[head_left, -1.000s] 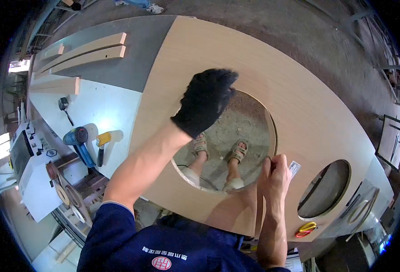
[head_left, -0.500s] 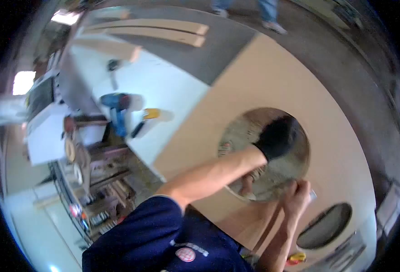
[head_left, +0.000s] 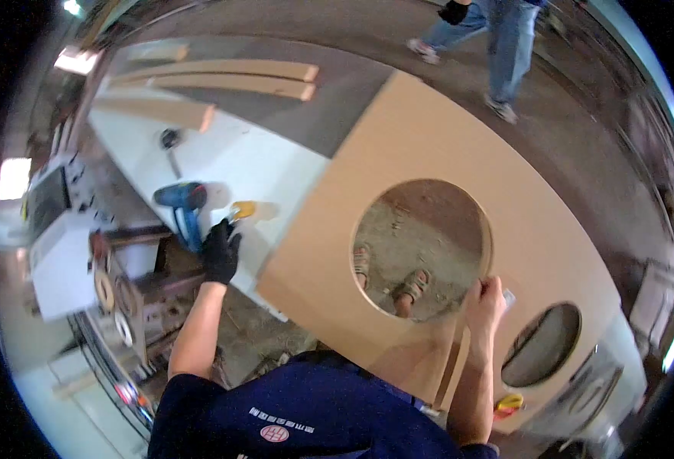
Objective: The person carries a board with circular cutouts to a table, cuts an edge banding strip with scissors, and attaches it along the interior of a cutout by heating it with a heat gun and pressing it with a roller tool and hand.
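In a black glove, my left hand (head_left: 220,254) is at the edge of the white board (head_left: 276,172), its fingers apart beside a small yellow tool (head_left: 243,209). The tool's dark end is hidden by the glove. A blue cordless drill (head_left: 184,203) lies just left of those fingers. My bare right hand (head_left: 487,303) is closed above a light wood panel (head_left: 428,122), between its large round opening and a smaller oval one. A small pale piece (head_left: 509,299) shows beside the fist; what the fingers hold is unclear. A narrow brown strip (head_left: 453,359) runs below it.
Curved wooden strips (head_left: 237,70) lie on the dark far surface. A dark tool with a thin shaft (head_left: 171,145) rests on the white board. A yellow and red object (head_left: 508,405) sits near the right forearm. Beyond the panel, a person in jeans (head_left: 509,53) stands.
My left hand has left the round opening and moved left to the yellow tool. My right hand stays closed in about the same place. The person in jeans has shifted right.
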A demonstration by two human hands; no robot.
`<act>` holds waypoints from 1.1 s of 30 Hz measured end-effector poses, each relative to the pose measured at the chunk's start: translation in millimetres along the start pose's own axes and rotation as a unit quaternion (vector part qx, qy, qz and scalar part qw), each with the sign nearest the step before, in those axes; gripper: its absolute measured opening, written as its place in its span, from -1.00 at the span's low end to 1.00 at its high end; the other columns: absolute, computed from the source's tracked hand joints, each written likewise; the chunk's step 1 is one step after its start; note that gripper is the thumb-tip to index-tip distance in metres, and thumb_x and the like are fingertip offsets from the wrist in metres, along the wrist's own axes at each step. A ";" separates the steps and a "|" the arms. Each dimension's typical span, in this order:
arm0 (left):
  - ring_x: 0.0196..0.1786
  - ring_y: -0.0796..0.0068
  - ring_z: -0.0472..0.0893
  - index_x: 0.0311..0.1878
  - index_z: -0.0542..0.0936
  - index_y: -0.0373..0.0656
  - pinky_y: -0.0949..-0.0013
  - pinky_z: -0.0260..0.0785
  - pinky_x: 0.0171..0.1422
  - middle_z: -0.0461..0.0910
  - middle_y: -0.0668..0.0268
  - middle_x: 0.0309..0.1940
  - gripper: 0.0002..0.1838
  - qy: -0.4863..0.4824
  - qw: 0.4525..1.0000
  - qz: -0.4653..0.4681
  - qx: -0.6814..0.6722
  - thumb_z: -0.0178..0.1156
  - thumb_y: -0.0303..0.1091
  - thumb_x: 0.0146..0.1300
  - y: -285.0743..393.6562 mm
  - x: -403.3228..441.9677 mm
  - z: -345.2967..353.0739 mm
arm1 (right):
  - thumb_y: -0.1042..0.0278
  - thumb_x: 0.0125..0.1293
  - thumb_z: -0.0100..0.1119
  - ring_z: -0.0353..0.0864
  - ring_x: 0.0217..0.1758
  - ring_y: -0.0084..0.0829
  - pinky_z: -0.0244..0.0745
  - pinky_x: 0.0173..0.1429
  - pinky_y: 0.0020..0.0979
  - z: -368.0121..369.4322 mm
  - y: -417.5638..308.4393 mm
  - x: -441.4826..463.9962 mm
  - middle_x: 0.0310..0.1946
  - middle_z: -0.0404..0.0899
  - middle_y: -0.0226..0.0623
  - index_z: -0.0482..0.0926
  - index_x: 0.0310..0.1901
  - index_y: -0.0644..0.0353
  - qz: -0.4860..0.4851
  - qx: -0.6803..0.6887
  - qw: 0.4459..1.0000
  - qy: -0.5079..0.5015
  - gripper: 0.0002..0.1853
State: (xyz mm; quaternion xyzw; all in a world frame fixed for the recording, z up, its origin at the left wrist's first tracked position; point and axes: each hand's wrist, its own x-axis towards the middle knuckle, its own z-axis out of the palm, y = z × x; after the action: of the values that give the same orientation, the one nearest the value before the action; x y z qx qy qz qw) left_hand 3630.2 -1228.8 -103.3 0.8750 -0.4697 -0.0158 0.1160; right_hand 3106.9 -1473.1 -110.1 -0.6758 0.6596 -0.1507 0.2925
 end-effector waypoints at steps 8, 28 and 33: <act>-0.05 -0.01 0.70 0.24 0.55 -0.18 0.10 0.57 0.03 0.68 0.00 -0.06 -0.62 -0.126 0.969 0.175 -0.117 0.23 -0.28 0.42 172.5 34.0 -36.8 | 0.35 0.37 0.20 0.62 -0.44 0.10 0.48 -0.31 -0.06 -3.1 -16.6 1.1 -0.52 0.59 0.05 0.47 -0.30 0.30 0.028 0.027 0.999 0.014 -0.80; -0.33 0.03 0.69 0.10 0.59 -0.06 0.06 0.53 -0.32 0.64 0.10 -0.30 -0.70 -0.165 0.905 0.392 -0.031 0.28 -0.23 0.35 323.1 133.1 82.6 | 0.37 0.35 0.25 0.62 -0.49 0.04 0.47 -0.37 -0.12 4.9 -17.5 -0.8 -0.55 0.59 0.00 0.47 -0.28 0.27 0.072 0.051 0.995 0.048 -0.81; -0.28 0.03 0.69 0.15 0.56 -0.02 0.06 0.54 -0.31 0.66 0.10 -0.24 -0.69 -0.159 0.900 0.404 -0.044 0.24 -0.23 0.38 322.8 128.9 92.3 | 0.35 0.35 0.26 0.64 -0.45 0.06 0.49 -0.32 -0.10 3.0 -19.4 0.0 -0.55 0.59 0.01 0.46 -0.30 0.28 0.094 0.033 0.994 0.034 -0.80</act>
State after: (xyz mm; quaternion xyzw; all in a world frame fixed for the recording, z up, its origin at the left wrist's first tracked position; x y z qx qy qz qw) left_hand 3425.4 -1524.3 -112.3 0.5899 -0.7940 -0.1269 0.0744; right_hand 3124.2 -1473.3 -101.0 -0.5952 0.7247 -0.1669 0.3044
